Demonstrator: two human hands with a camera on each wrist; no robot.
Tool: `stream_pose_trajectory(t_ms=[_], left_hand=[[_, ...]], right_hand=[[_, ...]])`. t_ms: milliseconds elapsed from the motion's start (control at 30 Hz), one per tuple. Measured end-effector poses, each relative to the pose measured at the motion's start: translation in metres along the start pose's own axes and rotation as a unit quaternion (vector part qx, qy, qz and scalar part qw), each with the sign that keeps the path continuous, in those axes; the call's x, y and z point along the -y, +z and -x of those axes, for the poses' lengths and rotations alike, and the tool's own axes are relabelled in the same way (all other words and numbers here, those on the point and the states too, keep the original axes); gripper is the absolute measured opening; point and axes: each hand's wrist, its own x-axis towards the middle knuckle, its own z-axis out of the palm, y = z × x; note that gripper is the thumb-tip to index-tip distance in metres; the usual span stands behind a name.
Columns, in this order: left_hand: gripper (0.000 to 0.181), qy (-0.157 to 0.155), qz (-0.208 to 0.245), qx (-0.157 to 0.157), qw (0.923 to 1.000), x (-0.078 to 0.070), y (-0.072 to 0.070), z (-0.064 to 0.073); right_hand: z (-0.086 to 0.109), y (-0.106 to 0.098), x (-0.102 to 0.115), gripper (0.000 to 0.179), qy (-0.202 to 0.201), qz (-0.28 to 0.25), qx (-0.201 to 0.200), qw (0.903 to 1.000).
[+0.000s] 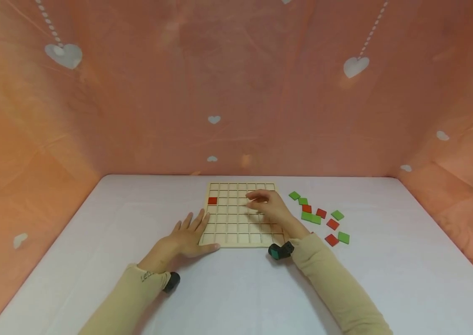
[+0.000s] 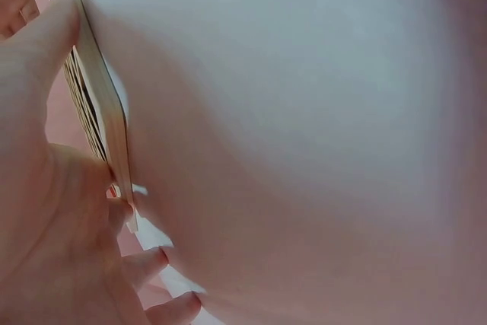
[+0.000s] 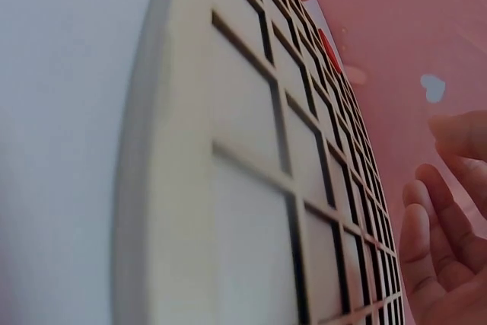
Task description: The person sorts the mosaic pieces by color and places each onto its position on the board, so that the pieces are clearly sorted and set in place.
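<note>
A pale wooden grid board (image 1: 233,228) lies on the table, and one red square tile (image 1: 212,201) sits in a cell of its leftmost column, toward the back. My left hand (image 1: 187,239) rests at the board's front left corner with fingers spread. Its thumb (image 2: 57,32) lies along the front edge in the left wrist view. Over the right half of the board hovers my right hand (image 1: 276,209). In the right wrist view its fingers (image 3: 441,218) are loosely bent, thumb apart from them, with nothing visible between.
Right of the board, several loose green tiles (image 1: 337,215) and red tiles (image 1: 332,224) are scattered on the white tabletop (image 1: 228,293). A few of them touch. Orange cloth (image 1: 244,93) with pale hearts hangs behind and along both sides.
</note>
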Motion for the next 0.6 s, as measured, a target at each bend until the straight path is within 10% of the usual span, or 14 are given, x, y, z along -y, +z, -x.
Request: stream_pose_trajectory(t_ms=[600], left_hand=[[0.095,-0.001,-0.002,0.001,1.0,0.009,0.004,-0.005]], right_hand=[[0.016,-0.023,-0.007,0.034,0.048,-0.008,-0.033,0.9983]])
